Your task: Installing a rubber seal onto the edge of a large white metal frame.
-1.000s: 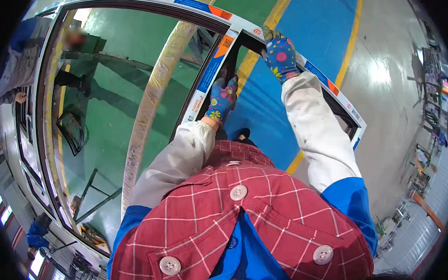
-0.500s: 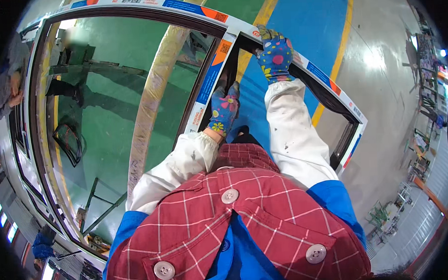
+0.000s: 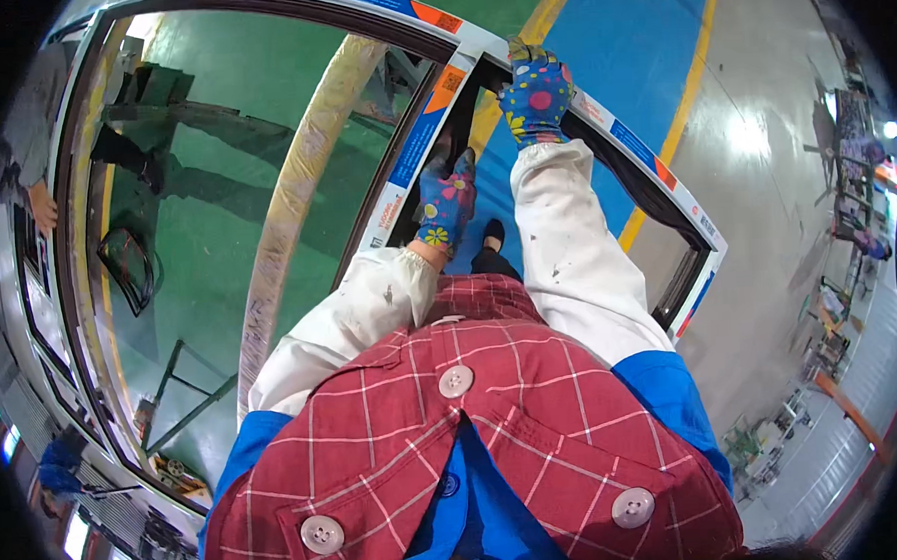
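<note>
A large window frame, white with blue and orange film strips and dark inner channels, spans the view. My right hand, in a blue flowered glove, is closed over its top rail, right of the upright divider. Lower down, my left hand, in a matching glove, grips the dark inner side of that divider; some of its fingers are hidden. White sleeve covers reach up both forearms. Through the opening between my hands, a dark shoe shows on the blue floor.
At the far left, another person's hand is beside the frame's outer side. A long film-wrapped bar stretches beyond the larger opening. A black loop-shaped object and dark metal stand are on the green floor. Workbenches line the right.
The frame and my right hand have shifted slightly left and up in view, my grip unchanged. The dark shoe shows more fully, and the other person's hand appears lower.
</note>
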Motion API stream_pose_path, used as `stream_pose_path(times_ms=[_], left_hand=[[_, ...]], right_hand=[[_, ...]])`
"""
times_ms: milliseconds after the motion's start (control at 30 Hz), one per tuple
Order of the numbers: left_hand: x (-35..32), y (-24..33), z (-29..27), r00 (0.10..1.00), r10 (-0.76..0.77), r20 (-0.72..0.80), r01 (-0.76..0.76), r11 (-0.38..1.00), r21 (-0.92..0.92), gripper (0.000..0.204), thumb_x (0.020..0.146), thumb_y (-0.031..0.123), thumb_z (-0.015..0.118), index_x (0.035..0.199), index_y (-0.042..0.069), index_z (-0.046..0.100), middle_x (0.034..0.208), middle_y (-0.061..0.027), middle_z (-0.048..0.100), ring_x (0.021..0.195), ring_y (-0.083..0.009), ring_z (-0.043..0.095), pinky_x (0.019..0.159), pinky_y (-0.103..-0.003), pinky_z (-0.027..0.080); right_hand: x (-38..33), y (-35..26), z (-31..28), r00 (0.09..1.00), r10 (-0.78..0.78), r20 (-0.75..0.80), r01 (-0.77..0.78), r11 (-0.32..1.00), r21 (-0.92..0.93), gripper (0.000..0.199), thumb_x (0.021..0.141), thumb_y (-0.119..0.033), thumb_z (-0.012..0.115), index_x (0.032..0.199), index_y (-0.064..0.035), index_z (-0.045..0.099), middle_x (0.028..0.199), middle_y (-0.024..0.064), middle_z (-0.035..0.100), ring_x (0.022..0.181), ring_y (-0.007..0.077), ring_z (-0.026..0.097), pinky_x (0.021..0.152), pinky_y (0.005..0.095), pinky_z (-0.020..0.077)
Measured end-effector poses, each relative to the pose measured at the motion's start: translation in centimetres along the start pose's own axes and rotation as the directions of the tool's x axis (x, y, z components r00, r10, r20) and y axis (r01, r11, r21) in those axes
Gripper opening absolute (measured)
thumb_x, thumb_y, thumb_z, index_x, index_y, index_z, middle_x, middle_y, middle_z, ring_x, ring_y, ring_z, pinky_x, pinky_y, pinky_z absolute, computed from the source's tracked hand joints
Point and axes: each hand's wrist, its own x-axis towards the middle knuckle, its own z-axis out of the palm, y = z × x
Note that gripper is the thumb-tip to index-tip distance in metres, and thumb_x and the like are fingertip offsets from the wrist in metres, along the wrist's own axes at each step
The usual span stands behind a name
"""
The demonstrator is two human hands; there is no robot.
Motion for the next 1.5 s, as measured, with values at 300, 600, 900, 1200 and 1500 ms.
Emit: stream_pose_path(times_ms=[300,600,900,1200,1500], left_hand=[[-0.3,-2.3,0.5,0.839,0.541,0.060,-0.544,0.834,0.091,0.033,0.085,0.003,0.054,0.117,-0.004,0.051,0.115,-0.0156,0.057,0.101,-0.0164,0.055,0.087,-0.030,0.043],[1.3,-4.1,-0.1,0.964,0.118,-0.237,-0.091,0.989,0.120,0.017,0.085,0.024,0.056,0.091,0.009,0.062,0.061,0.0041,0.052,0.044,-0.0060,0.043,0.040,-0.022,0.031],[1.6,-3.9,0.8,0.793,0.453,-0.409,-0.126,0.777,0.616,0.025,0.069,0.020,0.064,0.079,-0.003,0.064,0.068,-0.0208,0.060,0.067,-0.0376,0.059,0.062,-0.042,0.046],[2.7,-5.1,1.0,0.702,0.524,-0.482,-0.084,0.734,0.674,0.029,0.067,0.019,0.067,0.086,-0.003,0.064,0.080,-0.0219,0.063,0.080,-0.0358,0.061,0.069,-0.040,0.048],[1.6,-4.0,0.8,0.724,0.565,-0.397,-0.259,0.755,0.602,0.022,0.072,0.019,0.063,0.088,0.004,0.066,0.071,-0.0162,0.063,0.067,-0.0344,0.060,0.061,-0.037,0.048]], right_hand=[[-0.2,0.9,-0.2,1.000,-0.017,0.015,0.016,0.998,0.052,0.061,0.058,-0.027,0.075,0.114,-0.0126,0.054,0.098,0.0085,0.059,0.093,0.0246,0.056,0.078,0.0365,0.0433],[1.5,2.6,-1.9,0.973,-0.170,0.158,0.091,0.904,0.417,0.074,0.060,-0.028,0.072,0.127,-0.0104,0.045,0.114,0.0140,0.056,0.097,0.0280,0.056,0.080,0.0409,0.0437],[8.5,1.9,1.4,0.445,-0.860,-0.249,0.790,0.247,0.561,0.055,0.061,-0.015,0.071,0.113,-0.0146,0.056,0.129,0.0053,0.046,0.125,0.0237,0.036,0.104,0.0394,0.0275],[7.3,0.3,2.3,0.377,-0.909,-0.179,0.902,0.316,0.296,0.045,0.066,-0.011,0.066,0.110,-0.0079,0.055,0.111,0.0080,0.053,0.115,0.0258,0.044,0.103,0.0427,0.0283],[7.2,0.3,0.6,0.291,-0.932,-0.218,0.957,0.277,0.090,0.035,0.078,-0.016,0.050,0.111,-0.0100,0.056,0.097,0.0077,0.061,0.094,0.0227,0.057,0.091,0.0377,0.0408]])
